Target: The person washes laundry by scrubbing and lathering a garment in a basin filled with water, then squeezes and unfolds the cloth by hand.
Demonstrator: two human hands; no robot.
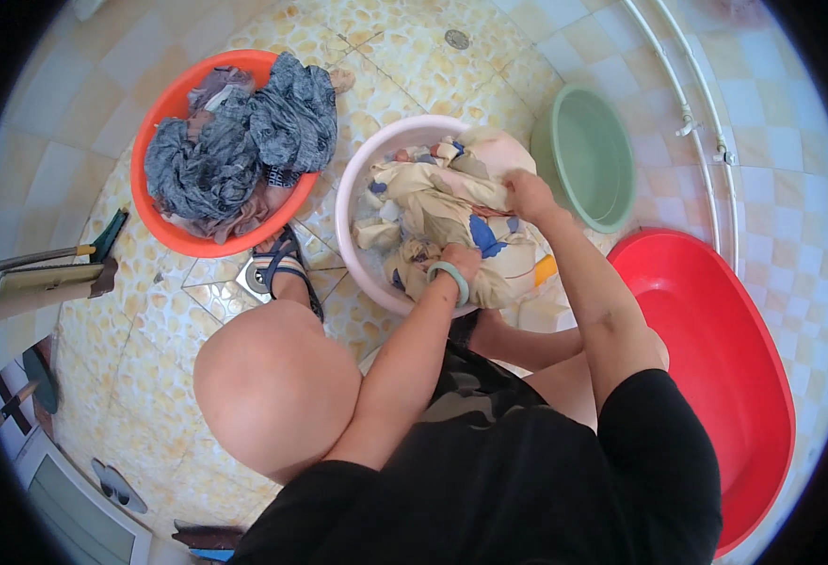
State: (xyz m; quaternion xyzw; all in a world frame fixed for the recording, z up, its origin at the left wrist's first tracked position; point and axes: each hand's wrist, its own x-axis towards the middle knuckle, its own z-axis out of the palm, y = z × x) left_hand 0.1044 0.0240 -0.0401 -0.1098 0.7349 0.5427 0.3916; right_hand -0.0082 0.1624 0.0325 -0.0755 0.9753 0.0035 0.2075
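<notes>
In front of me stands a pale pink basin (350,202) heaped with wet cream cloth (433,202) that has blue and orange patterns. My left hand (463,261), with a light green bangle at the wrist, presses down into the cloth near the basin's front rim, fingers curled into its folds. Higher up, my right hand (530,196) grips the cloth close to the basin's right side, fingers closed. Part of the cloth hangs over the right rim and hides it. Some water or suds show between the folds on the left.
An orange basin (141,193) of dark grey wet clothes (216,151) stands to the left. A green tub (588,160) is at the far right, and a large red tub (715,377) lies nearer on the right. White pipes (706,132) run up the tiled wall. A floor drain (456,39) is at the back.
</notes>
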